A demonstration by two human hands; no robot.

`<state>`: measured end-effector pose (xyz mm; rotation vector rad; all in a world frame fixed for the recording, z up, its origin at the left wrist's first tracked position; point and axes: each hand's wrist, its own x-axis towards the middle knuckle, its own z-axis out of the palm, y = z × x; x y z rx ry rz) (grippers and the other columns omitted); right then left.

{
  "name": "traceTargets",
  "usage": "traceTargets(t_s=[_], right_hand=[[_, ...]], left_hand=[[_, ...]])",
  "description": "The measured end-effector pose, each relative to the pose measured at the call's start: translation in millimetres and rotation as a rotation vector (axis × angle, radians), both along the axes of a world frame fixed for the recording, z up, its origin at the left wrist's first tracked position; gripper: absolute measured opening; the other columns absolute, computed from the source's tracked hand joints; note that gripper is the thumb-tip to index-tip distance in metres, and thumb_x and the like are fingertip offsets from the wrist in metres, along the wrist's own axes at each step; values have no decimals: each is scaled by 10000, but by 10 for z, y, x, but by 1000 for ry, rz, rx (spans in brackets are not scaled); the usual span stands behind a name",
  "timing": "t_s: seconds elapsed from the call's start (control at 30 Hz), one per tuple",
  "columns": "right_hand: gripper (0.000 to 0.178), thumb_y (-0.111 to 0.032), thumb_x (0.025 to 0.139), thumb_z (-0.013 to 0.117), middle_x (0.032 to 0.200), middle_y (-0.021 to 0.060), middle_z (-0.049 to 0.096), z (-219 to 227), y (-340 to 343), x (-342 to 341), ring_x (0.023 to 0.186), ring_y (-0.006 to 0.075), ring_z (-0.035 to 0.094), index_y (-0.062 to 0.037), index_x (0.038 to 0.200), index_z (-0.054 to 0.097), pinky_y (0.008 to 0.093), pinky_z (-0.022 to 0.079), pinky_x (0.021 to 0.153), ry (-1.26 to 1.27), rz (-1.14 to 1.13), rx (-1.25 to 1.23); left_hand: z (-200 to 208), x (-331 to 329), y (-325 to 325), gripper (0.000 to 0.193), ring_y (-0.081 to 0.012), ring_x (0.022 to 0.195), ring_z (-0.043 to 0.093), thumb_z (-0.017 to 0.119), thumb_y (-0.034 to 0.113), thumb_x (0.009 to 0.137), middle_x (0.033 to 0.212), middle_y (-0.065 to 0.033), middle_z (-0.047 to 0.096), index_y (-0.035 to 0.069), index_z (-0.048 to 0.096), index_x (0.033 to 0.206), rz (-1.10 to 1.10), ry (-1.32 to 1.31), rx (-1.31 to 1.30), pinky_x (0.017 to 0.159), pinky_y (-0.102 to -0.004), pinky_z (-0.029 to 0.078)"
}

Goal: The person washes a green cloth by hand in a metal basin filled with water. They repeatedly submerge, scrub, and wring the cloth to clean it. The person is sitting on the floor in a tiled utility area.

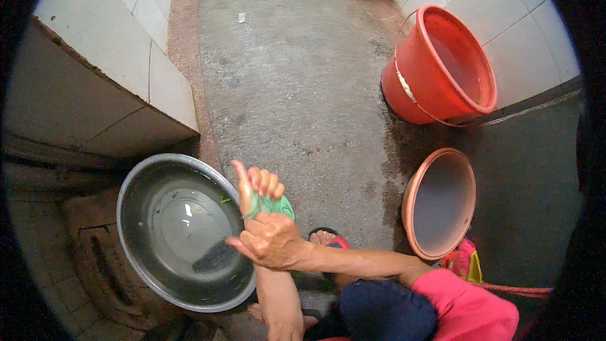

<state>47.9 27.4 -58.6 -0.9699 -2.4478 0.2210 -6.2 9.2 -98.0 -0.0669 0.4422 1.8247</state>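
A crumpled light green cloth-like piece (pixel 282 206) is squeezed between my two fists, just right of the rim of a metal basin (pixel 129 240). My left hand (pixel 260 182) is the upper one, thumb sticking out, closed on the green piece. Just below it, my right hand (pixel 271 237) reaches across from the right over my left forearm, also closed on it. Part of the piece is hidden inside my fingers, and I cannot tell its exact kind. Water with a few green bits lies in the metal basin.
A red bucket (pixel 404 82) with a wire handle and liquid inside stands at the far right wall. Nearer is an orange basin (pixel 413 230) holding cloudy water, with a pink and yellow item (pixel 464 262) beside it. A tiled wall (pixel 120 57) rises at left. My sandalled foot (pixel 325 238) is below.
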Motion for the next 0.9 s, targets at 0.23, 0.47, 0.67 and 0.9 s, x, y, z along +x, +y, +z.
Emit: traceTargets(t_s=[0.23, 0.47, 0.67, 0.9], right_hand=[[262, -267, 856, 564, 563, 123, 538, -138, 365, 217, 501, 264, 551, -45, 727, 613, 399, 433, 426, 187, 248, -146], [154, -128, 793, 605, 586, 173, 558, -67, 802, 257, 513, 266, 583, -13, 690, 604, 378, 414, 421, 153, 19, -563], [265, -239, 850, 527, 538, 146, 514, -132, 622, 230, 462, 266, 524, -18, 753, 636, 378, 389, 393, 287, 114, -514], [412, -332, 915, 474, 591, 162, 579, 301, 163, 321, 533, 280, 590, -31, 664, 600, 400, 443, 445, 446, 187, -531]], left_hand=[[-306, 27, 85, 154, -125, 688, 476, 472, 214, 956, 742, 12, 460, 92, 554, 909, 11, 147, 58, 617, -280, 425], [169, 350, 305, 268, -117, 714, 519, 520, 353, 937, 757, 38, 518, 99, 606, 934, 150, 315, -666, 590, -292, 447], [-109, 211, 328, 299, -125, 535, 452, 495, 335, 918, 607, 37, 459, 140, 515, 691, 102, 92, -410, 481, -314, 384], [38, -105, 35, 309, -142, 664, 528, 451, 312, 943, 667, 30, 524, 142, 516, 693, -107, -2, -62, 626, -288, 458]])
